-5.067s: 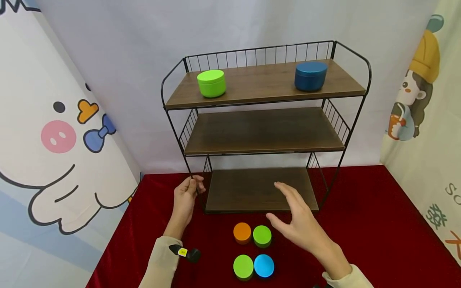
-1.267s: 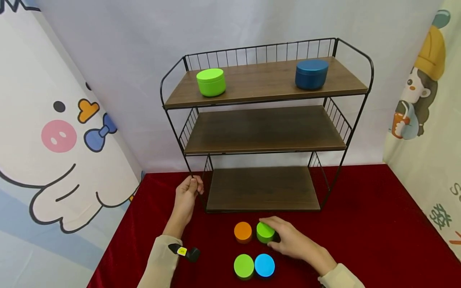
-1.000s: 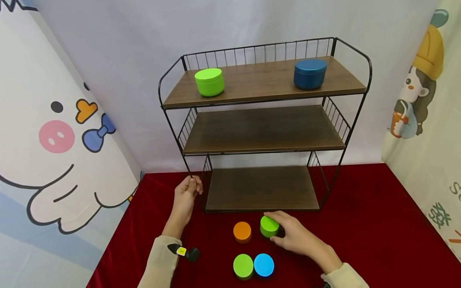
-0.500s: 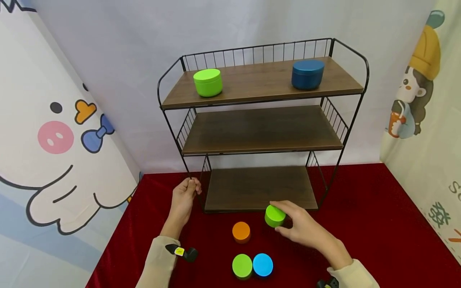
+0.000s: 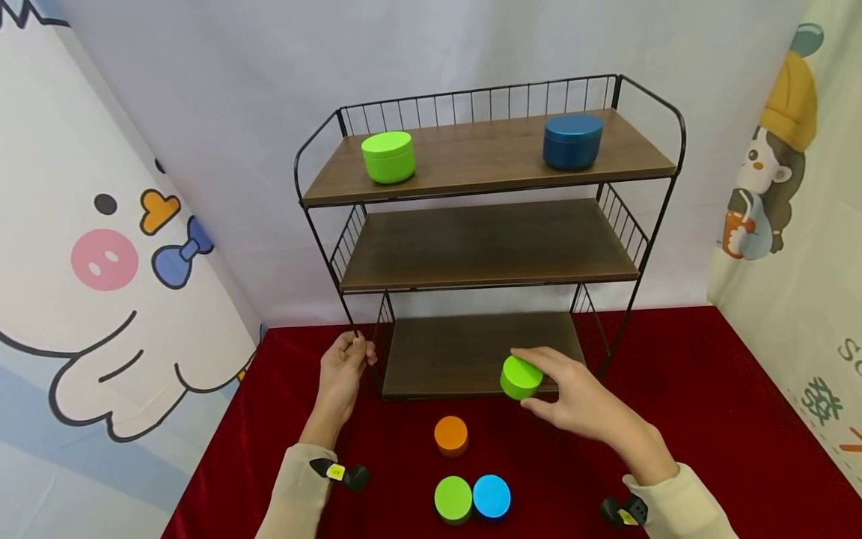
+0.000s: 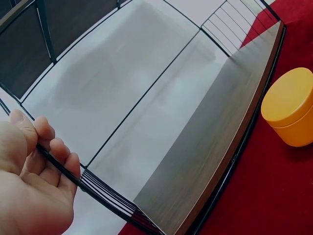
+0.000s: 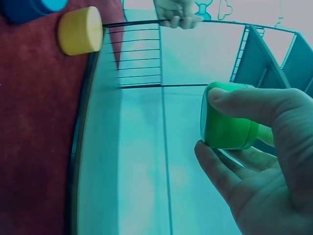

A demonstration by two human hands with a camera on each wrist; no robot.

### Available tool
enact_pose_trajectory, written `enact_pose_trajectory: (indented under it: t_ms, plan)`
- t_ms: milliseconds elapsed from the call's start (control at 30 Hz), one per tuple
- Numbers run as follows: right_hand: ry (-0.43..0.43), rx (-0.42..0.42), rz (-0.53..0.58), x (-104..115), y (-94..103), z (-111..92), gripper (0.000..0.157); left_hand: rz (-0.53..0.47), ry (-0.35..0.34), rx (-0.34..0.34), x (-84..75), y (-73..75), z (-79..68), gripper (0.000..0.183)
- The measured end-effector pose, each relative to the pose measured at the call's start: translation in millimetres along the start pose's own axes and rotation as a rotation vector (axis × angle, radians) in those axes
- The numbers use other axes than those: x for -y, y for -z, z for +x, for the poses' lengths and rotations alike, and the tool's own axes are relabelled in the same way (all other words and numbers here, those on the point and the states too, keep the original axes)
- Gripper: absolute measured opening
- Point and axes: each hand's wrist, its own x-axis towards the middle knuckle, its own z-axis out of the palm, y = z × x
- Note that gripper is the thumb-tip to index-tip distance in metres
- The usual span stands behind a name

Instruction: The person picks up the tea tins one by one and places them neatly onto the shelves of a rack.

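My right hand (image 5: 584,395) grips a small round green tin (image 5: 521,377) between thumb and fingers, raised in front of the bottom shelf (image 5: 458,352). In the right wrist view the same green tin (image 7: 227,120) is pinched on its sides, its lid facing left. My left hand (image 5: 342,374) holds the black left front post of the three-tier rack; in the left wrist view the fingers curl round the thin wire post (image 6: 61,169). On the red cloth lie an orange tin (image 5: 451,436), a lime green tin (image 5: 453,499) and a light blue tin (image 5: 491,495).
A bright green tin (image 5: 389,157) stands at the left of the top shelf (image 5: 478,153), a dark blue oval tin (image 5: 572,142) at its right. Below is the middle shelf (image 5: 485,243). Black wire rails edge the rack. Printed curtains (image 5: 121,195) hang around the red cloth (image 5: 707,419).
My right hand has come down to the green tin beside the orange one, gripped it and lifted it up and to the right, towards the bottom shelf. The left hand stays on the post.
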Motion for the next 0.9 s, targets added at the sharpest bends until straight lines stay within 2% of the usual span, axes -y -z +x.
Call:
enact_pose_trajectory:
  t_ms: [233,433,667,900]
  plan:
    - [0.059,-0.055,-0.033,8,17.1,5,0.072,-0.02,-0.042,-0.006,0.9,-1.6,0.1,0.013]
    - [0.11,-0.116,-0.062,15,29.6,12,0.073,0.055,-0.079,-0.014,1.5,-2.5,-2.1,0.022]
    - [0.128,-0.172,-0.095,22,42.8,21,0.074,0.093,-0.07,0.005,0.0,-4.0,-1.6,0.026]
    - [0.169,-0.208,-0.117,30,55.1,27,0.075,0.074,-0.071,-0.004,-0.8,-4.2,-1.1,0.027]
